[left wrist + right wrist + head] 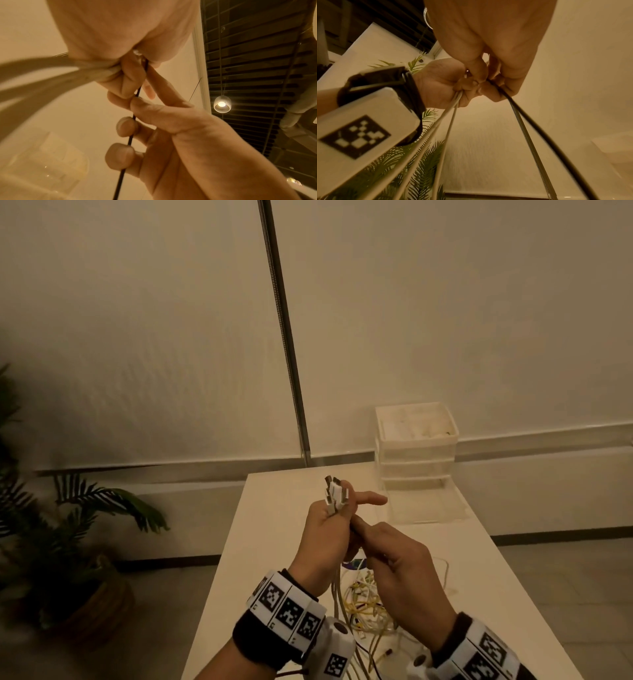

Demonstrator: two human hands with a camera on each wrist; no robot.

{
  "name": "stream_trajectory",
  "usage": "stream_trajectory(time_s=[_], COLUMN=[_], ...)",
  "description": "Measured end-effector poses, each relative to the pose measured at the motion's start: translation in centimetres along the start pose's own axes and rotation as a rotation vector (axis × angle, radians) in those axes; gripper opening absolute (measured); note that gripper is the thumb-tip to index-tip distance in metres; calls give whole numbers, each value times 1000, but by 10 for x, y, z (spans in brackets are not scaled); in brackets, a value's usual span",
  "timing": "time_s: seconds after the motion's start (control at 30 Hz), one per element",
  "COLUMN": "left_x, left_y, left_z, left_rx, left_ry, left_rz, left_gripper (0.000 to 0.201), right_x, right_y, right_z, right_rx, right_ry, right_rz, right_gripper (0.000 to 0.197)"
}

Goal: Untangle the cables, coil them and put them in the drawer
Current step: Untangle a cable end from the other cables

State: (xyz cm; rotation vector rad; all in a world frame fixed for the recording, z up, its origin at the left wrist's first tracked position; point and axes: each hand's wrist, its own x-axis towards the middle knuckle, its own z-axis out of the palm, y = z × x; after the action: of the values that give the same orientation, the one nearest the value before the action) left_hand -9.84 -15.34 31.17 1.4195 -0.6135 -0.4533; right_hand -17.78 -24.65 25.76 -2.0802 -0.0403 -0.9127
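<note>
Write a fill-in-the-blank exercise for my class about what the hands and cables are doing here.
1. The left hand grips a bunch of ____ cables with plugs pointing up.
2. The right hand pinches a thin ____ cable.
3. More cables lie tangled on the ____.
4. The drawer unit stands at the table's ____ end.

Missing words: white; black; table; far

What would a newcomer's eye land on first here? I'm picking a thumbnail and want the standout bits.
First, the left hand raised over the table, gripping a bundle of white cables with their plugs sticking up. Next, the right hand beside it, pinching a thin black cable. Behind them, a clear drawer unit stands at the table's far end.
</note>
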Motion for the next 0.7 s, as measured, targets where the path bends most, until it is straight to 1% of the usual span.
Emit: stream_trajectory(time_s=[0.07, 0.13, 0.17, 0.2, 0.23, 0.3, 0.37, 0.47, 0.53, 0.57, 0.6, 0.67, 0.7], left_x=[4, 10, 13, 15, 17, 18, 22, 23, 17, 13, 11, 11, 12], left_y=[0, 3, 6, 11, 18, 38, 58, 79, 81, 78, 71, 48, 34], left_z=[-3, -10, -15, -20, -26, -40, -53, -62, -58, -54, -50, -41, -35], left_rx=[16, 44, 39, -12, -109, -267, -251, -84, 49, 128, 242, 556, 712], left_ry=[9, 61, 84, 100, 105, 71, 84, 119, 89, 57, 19, -78, -135], left_rz=[39, 112, 155, 180, 184, 187, 240, 353, 383, 380, 380, 373, 343], left_gripper=[64, 66, 63, 60, 58, 56, 55, 54, 51, 45, 38, 22, 20], right_x=[-2, -6, -9, -12, -15, -21, -22, -17, -10, -6, -1, 12, 18], right_y=[1, 6, 12, 18, 24, 39, 54, 72, 78, 78, 78, 74, 73], right_z=[-1, -2, -3, -4, -5, -7, -8, -5, -3, -4, -6, -14, -18], right_rx=[6, 81, 137, 183, 210, 225, 190, 125, 121, 137, 157, 208, 250], right_ry=[-11, -29, -45, -72, -111, -206, -283, -318, -341, -344, -342, -334, -330], right_rz=[17, 112, 167, 208, 236, 279, 301, 285, 314, 335, 346, 345, 356], right_gripper=[49, 44, 40, 35, 30, 22, 20, 24, 29, 30, 31, 31, 31])
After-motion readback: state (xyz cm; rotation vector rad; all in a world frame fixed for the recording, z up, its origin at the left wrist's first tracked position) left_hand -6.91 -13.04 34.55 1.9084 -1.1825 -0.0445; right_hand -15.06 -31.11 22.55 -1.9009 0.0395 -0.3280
